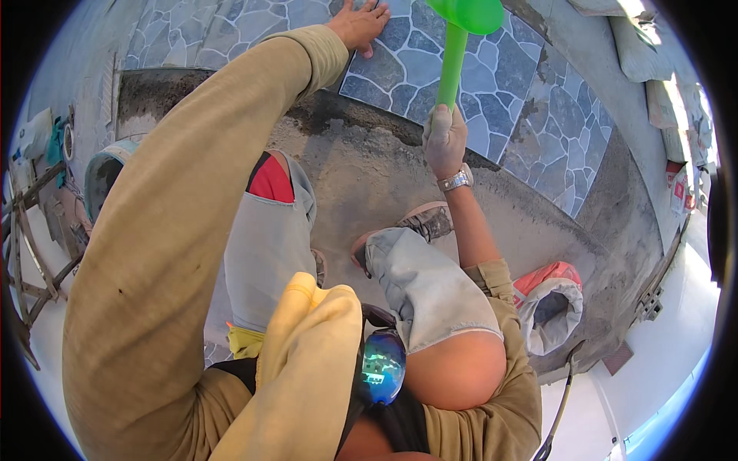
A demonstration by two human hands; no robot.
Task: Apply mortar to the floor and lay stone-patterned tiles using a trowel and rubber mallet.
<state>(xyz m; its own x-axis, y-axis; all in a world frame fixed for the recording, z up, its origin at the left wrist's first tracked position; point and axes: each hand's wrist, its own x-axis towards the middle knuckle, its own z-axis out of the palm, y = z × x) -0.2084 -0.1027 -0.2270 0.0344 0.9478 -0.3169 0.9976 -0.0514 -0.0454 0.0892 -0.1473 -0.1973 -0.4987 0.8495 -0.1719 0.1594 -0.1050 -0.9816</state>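
Note:
My right hand [444, 142], with a metal watch on its wrist, is wrapped round the handle of a bright green mallet [453, 69]. Its rounded head is partly cut off by the upper edge. Grey stone-patterned tiles [377, 81] with pale joint lines lie under the mallet. Whether the head touches them I cannot tell. Further left, my left hand [360, 27] rests on the tiles, palm down and fingers spread, holding nothing. A rough mortar strip [330, 119] runs along the near tile edge.
A bucket [111, 173] stands at the left, beside a metal frame [31, 253]. An opened red-and-white bag [553, 311] sits on the floor at the right. Full sacks [642, 50] line the upper right. Between my arms are my bent knees and hanging sunglasses [383, 367].

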